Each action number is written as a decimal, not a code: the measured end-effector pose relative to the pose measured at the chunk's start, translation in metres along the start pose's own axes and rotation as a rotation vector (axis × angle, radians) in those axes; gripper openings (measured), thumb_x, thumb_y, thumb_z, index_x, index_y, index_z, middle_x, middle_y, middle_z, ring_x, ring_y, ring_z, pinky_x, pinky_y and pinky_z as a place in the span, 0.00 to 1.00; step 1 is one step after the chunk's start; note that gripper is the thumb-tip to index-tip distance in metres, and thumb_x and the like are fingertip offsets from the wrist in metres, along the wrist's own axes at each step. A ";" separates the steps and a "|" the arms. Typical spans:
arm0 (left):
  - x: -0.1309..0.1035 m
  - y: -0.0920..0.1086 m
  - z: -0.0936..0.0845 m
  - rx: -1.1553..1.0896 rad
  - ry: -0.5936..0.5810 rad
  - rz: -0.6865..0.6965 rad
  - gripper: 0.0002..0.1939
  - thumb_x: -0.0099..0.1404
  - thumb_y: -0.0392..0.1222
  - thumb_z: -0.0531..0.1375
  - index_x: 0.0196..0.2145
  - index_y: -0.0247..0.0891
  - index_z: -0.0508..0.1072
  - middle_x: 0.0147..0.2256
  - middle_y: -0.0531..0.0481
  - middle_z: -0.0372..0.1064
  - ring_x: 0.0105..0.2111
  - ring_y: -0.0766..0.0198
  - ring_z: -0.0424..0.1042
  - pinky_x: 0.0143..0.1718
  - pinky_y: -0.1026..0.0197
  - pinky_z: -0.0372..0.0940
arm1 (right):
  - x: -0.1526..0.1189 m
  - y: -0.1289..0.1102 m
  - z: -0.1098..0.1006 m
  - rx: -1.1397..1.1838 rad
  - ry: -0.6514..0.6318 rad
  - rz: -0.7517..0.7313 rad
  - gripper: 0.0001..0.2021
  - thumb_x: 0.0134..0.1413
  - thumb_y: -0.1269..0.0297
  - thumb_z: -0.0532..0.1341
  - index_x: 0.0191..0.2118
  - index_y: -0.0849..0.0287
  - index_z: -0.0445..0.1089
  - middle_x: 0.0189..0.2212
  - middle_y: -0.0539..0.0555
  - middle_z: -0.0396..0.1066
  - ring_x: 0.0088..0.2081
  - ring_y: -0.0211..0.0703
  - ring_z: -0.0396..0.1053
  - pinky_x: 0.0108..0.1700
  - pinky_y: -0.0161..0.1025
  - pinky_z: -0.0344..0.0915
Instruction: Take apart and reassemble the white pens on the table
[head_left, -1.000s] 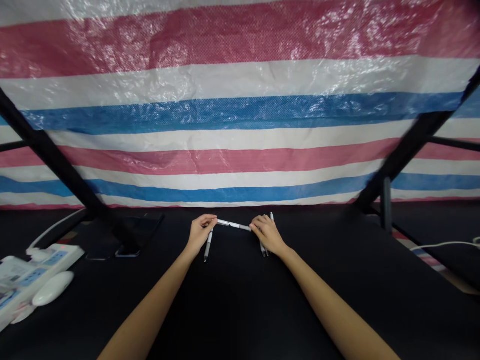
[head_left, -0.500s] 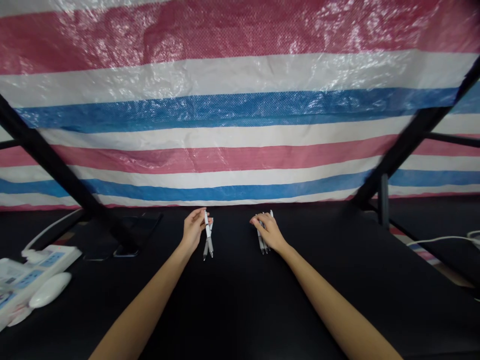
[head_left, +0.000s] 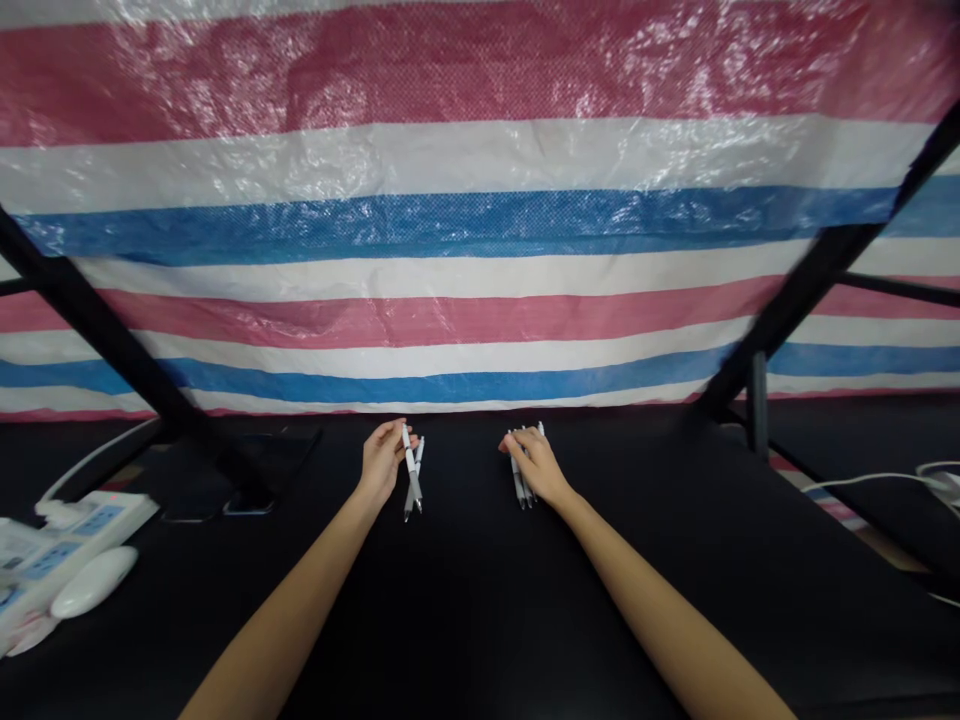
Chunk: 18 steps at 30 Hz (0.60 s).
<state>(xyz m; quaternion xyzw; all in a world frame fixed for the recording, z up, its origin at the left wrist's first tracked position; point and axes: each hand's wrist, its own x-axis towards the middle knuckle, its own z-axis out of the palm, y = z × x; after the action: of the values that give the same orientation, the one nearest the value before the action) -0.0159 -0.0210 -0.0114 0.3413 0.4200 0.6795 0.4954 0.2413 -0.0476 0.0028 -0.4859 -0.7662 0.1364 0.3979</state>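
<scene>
two slim white-and-grey plastic pens (head_left: 412, 473) are pinched in the closed left hand (head_left: 381, 462) above a black table (head_left: 480, 600), tips down; a second bunch of white pens (head_left: 521, 478) is gripped under the right hand (head_left: 534, 464) near the striped tarpaulin (head_left: 480, 230).

glare on tarp (head_left: 480, 150), bowed edges
</scene>
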 end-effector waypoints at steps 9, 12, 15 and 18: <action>0.000 0.000 0.000 -0.031 -0.018 -0.029 0.14 0.48 0.44 0.68 0.31 0.34 0.73 0.27 0.50 0.71 0.25 0.67 0.72 0.36 0.59 0.70 | 0.000 -0.002 -0.001 0.030 0.003 0.002 0.24 0.63 0.51 0.43 0.26 0.57 0.69 0.27 0.53 0.71 0.34 0.45 0.65 0.41 0.42 0.59; 0.000 0.000 -0.001 -0.025 -0.023 -0.034 0.14 0.48 0.44 0.68 0.31 0.34 0.73 0.27 0.50 0.71 0.26 0.66 0.73 0.36 0.58 0.70 | 0.000 -0.001 -0.001 0.032 -0.003 -0.005 0.24 0.63 0.51 0.43 0.27 0.57 0.69 0.27 0.53 0.71 0.34 0.45 0.65 0.41 0.42 0.59; 0.000 0.000 -0.001 -0.010 -0.029 -0.032 0.14 0.47 0.44 0.68 0.30 0.34 0.72 0.27 0.50 0.71 0.26 0.65 0.73 0.37 0.57 0.70 | 0.000 0.000 0.000 0.037 -0.001 -0.008 0.24 0.63 0.51 0.43 0.26 0.57 0.69 0.27 0.53 0.72 0.34 0.45 0.65 0.42 0.42 0.59; 0.000 0.000 -0.001 0.000 -0.044 -0.031 0.14 0.47 0.45 0.68 0.29 0.34 0.72 0.28 0.50 0.71 0.27 0.64 0.73 0.37 0.56 0.70 | 0.000 0.001 0.001 0.043 0.001 0.001 0.24 0.63 0.51 0.43 0.27 0.57 0.69 0.27 0.53 0.72 0.34 0.45 0.65 0.41 0.41 0.59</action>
<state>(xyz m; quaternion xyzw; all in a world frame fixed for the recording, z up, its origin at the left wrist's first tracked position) -0.0171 -0.0209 -0.0121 0.3498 0.4143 0.6638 0.5152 0.2412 -0.0468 0.0020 -0.4779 -0.7626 0.1527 0.4084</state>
